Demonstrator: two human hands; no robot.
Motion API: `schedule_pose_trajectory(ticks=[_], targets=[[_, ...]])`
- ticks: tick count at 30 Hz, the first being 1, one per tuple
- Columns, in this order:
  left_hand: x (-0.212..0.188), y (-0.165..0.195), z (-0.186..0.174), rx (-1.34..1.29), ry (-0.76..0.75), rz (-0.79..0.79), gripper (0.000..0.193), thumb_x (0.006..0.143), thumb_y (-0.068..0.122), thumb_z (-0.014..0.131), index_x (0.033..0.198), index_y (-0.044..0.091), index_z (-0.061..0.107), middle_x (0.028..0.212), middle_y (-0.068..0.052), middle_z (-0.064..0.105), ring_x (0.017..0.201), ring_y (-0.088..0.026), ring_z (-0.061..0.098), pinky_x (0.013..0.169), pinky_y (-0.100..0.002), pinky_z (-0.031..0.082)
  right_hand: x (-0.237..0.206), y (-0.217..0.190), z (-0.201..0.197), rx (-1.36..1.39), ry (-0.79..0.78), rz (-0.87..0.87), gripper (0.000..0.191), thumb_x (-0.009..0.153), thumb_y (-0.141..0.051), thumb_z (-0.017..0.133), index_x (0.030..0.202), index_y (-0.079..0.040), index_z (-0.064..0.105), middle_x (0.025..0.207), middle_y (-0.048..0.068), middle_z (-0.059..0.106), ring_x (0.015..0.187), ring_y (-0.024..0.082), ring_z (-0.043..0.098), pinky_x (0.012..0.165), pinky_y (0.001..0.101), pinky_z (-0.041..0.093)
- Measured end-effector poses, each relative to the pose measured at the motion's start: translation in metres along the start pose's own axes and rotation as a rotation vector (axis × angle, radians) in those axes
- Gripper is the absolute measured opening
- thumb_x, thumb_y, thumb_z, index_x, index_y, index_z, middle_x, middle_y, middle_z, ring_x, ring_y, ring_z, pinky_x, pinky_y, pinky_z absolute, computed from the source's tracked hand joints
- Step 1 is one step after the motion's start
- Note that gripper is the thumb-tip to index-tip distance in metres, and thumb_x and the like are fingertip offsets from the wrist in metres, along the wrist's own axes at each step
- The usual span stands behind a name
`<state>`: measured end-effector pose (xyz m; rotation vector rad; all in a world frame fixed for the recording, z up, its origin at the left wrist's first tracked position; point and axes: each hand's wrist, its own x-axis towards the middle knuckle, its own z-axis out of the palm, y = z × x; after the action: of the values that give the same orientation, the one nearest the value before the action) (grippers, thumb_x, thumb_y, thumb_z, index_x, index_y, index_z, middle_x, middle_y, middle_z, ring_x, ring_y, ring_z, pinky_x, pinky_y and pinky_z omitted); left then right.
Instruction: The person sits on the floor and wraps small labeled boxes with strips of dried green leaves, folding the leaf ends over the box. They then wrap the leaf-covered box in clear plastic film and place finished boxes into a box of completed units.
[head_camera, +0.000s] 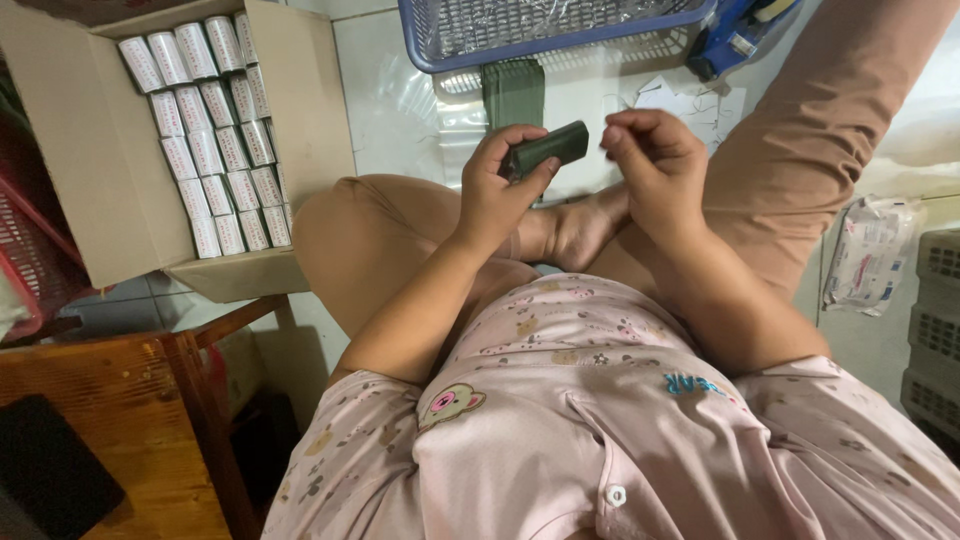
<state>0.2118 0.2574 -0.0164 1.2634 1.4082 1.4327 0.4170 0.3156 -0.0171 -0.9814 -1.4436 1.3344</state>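
Head camera looks down on a person seated on a pale tiled floor, legs crossed, both hands raised in front of the knees. Left hand is closed around a small dark green box: the thumb presses on the near long side, the fingers curl over the far side, and the box lies roughly level, its right end sticking out past the fingertips toward the other hand. Right hand is just beside that free end, fingers bunched together with the thumb against the forefinger in a tight pinch; whether anything small sits between those fingertips cannot be told, and it is unclear whether they touch the box or stop just short of it.

Beyond the hands, a flat stack of dark green sheets lies on the floor, just under the edge of a blue plastic basket that holds clear wrapping. White paper scraps are scattered to the right of the stack. To the left, an open cardboard carton stands tilted, packed with rows of small white boxes. A clear packet lies on the floor at the right, near a grey crate. A wooden stool stands at lower left.
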Motion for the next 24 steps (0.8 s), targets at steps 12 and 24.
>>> schedule_pose_trajectory(ticks=[12, 24], targets=[[0.013, 0.021, -0.005, 0.304, 0.02, 0.469, 0.044, 0.077, -0.006, 0.08, 0.114, 0.013, 0.065, 0.125, -0.006, 0.067, 0.118, -0.028, 0.067, 0.101, -0.039, 0.056, 0.008, -0.051, 0.019, 0.381, -0.094, 0.263, 0.058, 0.101, 0.0, 0.07, 0.153, 0.002, 0.046, 0.096, 0.006, 0.069, 0.083, 0.011, 0.065, 0.075, 0.025, 0.054], [0.01, 0.017, 0.013, 0.451, -0.01, 0.605, 0.053, 0.068, -0.01, 0.076, 0.115, 0.013, 0.067, 0.124, -0.004, 0.065, 0.122, -0.03, 0.065, 0.101, -0.041, 0.057, 0.009, -0.03, 0.005, 0.379, -0.086, 0.45, 0.054, 0.098, -0.006, 0.073, 0.145, 0.003, 0.047, 0.087, 0.005, 0.068, 0.07, 0.008, 0.061, 0.058, 0.0203, 0.046]])
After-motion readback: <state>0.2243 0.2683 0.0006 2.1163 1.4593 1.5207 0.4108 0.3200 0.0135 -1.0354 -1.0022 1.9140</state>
